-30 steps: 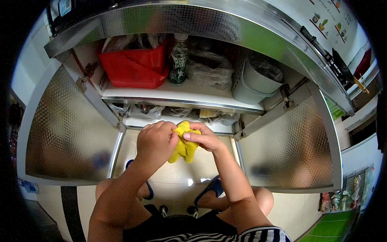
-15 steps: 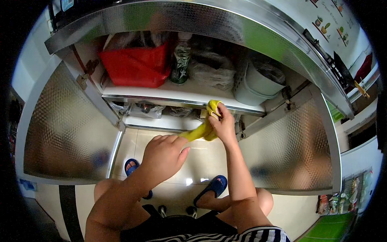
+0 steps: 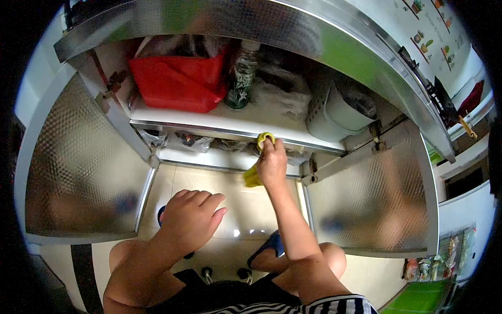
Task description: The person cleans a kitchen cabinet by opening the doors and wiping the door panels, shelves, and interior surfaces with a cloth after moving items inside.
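Observation:
My right hand point(image 3: 273, 166) is closed around a yellow cloth point(image 3: 254, 177), in front of the edge of the cabinet's upper shelf point(image 3: 209, 132). A bunched loop of the cloth sticks up above the fingers, and the rest hangs down to the left, blurred by motion. Lower and to the left, my left hand point(image 3: 191, 219) is held in the air over the floor, back up, thumb apart from the fingers. Nothing shows in it. Its fingertips are bent slightly and stand apart from the cloth.
On the upper shelf are a red bin point(image 3: 180, 83), a plastic bottle point(image 3: 242, 78), a clear plastic bag point(image 3: 282, 94) and grey baskets point(image 3: 340, 115). Bagged items point(image 3: 193, 141) lie on the lower shelf. The left door point(image 3: 83, 167) and right door point(image 3: 371, 204) stand open at either side.
My left hand has let go of the yellow cloth and drawn back down and left. My right hand has shifted slightly left with the cloth, whose freed end now hangs down.

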A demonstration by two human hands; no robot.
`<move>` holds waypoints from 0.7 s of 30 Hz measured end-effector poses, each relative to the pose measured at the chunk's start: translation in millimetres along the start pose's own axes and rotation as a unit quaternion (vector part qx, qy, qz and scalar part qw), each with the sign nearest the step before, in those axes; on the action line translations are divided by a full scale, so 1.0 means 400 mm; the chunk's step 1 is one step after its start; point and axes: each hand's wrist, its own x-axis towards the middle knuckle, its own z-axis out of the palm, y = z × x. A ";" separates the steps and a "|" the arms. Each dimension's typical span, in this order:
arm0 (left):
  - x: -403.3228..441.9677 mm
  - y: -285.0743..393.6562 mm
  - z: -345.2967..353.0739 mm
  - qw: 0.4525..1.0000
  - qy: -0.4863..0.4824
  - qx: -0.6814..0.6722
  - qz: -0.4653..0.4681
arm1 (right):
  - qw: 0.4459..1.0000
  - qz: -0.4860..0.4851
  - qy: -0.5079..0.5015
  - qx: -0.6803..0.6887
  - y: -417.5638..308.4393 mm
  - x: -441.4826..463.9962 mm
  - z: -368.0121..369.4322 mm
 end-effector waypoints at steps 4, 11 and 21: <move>-0.023 -0.021 -0.032 0.998 -0.011 -0.034 -0.042 | 0.999 -0.023 -0.021 0.019 -0.101 0.012 0.039; -0.047 -0.027 -0.055 0.998 -0.012 -0.034 -0.043 | 0.997 -0.067 -0.030 0.038 -0.205 0.029 0.133; -0.032 0.002 -0.058 0.998 0.057 -0.024 -0.002 | 0.991 -0.095 -0.093 -0.026 -0.068 0.038 0.046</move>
